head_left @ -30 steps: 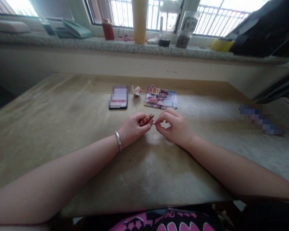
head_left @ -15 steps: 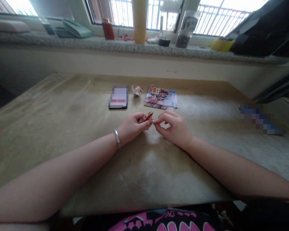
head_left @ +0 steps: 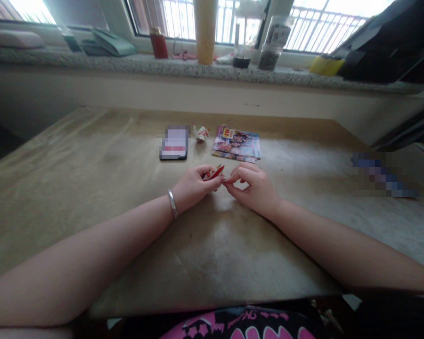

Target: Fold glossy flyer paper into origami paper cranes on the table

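Observation:
Between the thumb and fingers of my left hand (head_left: 198, 184) is a small red and white folded paper piece (head_left: 214, 173), its pointed end sticking up. A silver bangle (head_left: 172, 204) circles my left wrist. Thumb and forefinger of my right hand (head_left: 252, 186) are pinched together at the left thumb tip; whatever lies in that pinch is too small to make out. Both hands are just above the table, in front of a stack of colourful printed leaflets (head_left: 236, 143). A crumpled white and red paper piece (head_left: 200, 133) lies behind my left hand.
A phone (head_left: 175, 142) lies on the table (head_left: 74, 188) left of the crumpled paper. Something pixelated and bluish (head_left: 381, 175) is at the right edge. Along the windowsill (head_left: 127, 62) stand a red bottle (head_left: 159, 43), a tall yellow cylinder (head_left: 205, 33) and clear containers (head_left: 273, 44).
My right hand has shifted slightly left, bringing its pinched fingertips against my left thumb. My left hand and the folded paper look almost unmoved.

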Demonstrator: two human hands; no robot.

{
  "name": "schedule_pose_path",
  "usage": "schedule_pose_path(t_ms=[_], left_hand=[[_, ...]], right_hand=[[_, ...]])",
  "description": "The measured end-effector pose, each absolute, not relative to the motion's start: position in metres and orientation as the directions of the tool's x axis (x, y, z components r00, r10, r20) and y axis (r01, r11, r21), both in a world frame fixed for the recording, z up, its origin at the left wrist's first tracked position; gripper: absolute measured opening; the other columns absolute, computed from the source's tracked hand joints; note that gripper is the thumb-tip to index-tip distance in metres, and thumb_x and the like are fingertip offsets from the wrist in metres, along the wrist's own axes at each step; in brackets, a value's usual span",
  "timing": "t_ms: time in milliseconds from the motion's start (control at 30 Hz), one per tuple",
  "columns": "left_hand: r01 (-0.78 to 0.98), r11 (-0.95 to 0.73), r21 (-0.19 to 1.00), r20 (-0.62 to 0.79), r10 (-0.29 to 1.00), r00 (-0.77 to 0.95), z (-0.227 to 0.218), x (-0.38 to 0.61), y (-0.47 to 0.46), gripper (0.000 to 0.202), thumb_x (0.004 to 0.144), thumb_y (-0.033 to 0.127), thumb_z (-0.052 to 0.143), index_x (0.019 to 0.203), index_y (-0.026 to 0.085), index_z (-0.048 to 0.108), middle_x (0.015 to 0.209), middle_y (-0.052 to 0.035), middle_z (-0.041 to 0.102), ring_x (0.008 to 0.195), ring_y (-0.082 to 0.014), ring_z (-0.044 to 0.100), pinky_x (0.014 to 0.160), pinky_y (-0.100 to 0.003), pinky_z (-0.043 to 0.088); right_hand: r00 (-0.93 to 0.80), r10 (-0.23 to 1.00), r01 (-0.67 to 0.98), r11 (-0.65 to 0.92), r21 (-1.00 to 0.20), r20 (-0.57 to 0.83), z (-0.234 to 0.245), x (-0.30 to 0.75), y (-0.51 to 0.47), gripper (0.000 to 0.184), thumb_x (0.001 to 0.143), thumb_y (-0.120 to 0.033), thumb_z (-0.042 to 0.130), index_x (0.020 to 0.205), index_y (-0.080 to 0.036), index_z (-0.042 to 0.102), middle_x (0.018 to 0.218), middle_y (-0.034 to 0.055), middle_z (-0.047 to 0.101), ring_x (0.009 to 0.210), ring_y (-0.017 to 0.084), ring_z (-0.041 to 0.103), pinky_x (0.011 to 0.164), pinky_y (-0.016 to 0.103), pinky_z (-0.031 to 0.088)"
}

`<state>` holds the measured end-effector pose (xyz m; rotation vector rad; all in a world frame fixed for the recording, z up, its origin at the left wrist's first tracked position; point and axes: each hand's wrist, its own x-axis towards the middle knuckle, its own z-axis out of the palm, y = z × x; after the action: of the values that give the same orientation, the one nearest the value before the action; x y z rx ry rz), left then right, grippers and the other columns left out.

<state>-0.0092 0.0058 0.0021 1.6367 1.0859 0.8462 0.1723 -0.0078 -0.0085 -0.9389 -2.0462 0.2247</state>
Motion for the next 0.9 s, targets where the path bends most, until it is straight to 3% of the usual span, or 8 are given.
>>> schedule_pose_path(t_ms=[300, 500, 633, 900], left_hand=[[0.313, -0.143, 0.939, 0.028, 0.938, 0.345, 0.0046, -0.0091, 0.0058, 0.027, 0.071, 0.04, 0.062, 0.068, 0.015, 0.053, 0.056, 0.0054, 0.048, 0.049, -0.0062, 0.039, 0.047, -0.019, 0.03], [0.313, -0.149, 0.938, 0.033, 0.937, 0.347, 0.0053, -0.0097, 0.0052, 0.028, 0.071, 0.041, 0.062, 0.066, 0.015, 0.052, 0.056, 0.005, 0.049, 0.049, -0.0066, 0.04, 0.048, -0.02, 0.03], [0.295, -0.145, 0.944, 0.035, 0.937, 0.348, 0.0034, -0.0093, 0.0062, 0.027, 0.071, 0.041, 0.062, 0.071, 0.014, 0.056, 0.057, 0.0046, 0.049, 0.05, -0.0068, 0.04, 0.048, -0.019, 0.03], [0.322, -0.179, 0.929, 0.052, 0.929, 0.368, 0.0016, -0.0078, 0.0076, 0.025, 0.068, 0.038, 0.06, 0.072, 0.014, 0.057, 0.06, 0.005, 0.048, 0.055, -0.0073, 0.039, 0.051, -0.02, 0.029]], right_hand=[[-0.401, 0.668, 0.537, 0.726, -0.43, 0.627, -0.0075, 0.1731, -0.0078, 0.01, 0.081, -0.021, 0.061, 0.071, -0.022, 0.059, 0.075, 0.0023, 0.064, 0.074, 0.015, 0.058, 0.069, 0.031, 0.046], [-0.313, 0.777, 0.526, 0.621, -0.581, 0.546, -0.0065, 0.1727, -0.0066, 0.011, 0.077, -0.027, 0.066, 0.07, -0.02, 0.061, 0.072, 0.0023, 0.064, 0.07, 0.015, 0.057, 0.056, 0.027, 0.044], [-0.3, 0.837, 0.483, 0.546, -0.685, 0.457, -0.0077, 0.1718, -0.0053, 0.011, 0.076, -0.03, 0.067, 0.075, -0.02, 0.066, 0.075, 0.0022, 0.068, 0.07, 0.014, 0.06, 0.056, 0.026, 0.045], [-0.317, 0.849, 0.511, 0.528, -0.679, 0.422, -0.0069, 0.167, -0.0081, 0.01, 0.077, -0.026, 0.063, 0.071, -0.018, 0.063, 0.072, 0.0025, 0.066, 0.067, 0.013, 0.058, 0.056, 0.025, 0.045]])
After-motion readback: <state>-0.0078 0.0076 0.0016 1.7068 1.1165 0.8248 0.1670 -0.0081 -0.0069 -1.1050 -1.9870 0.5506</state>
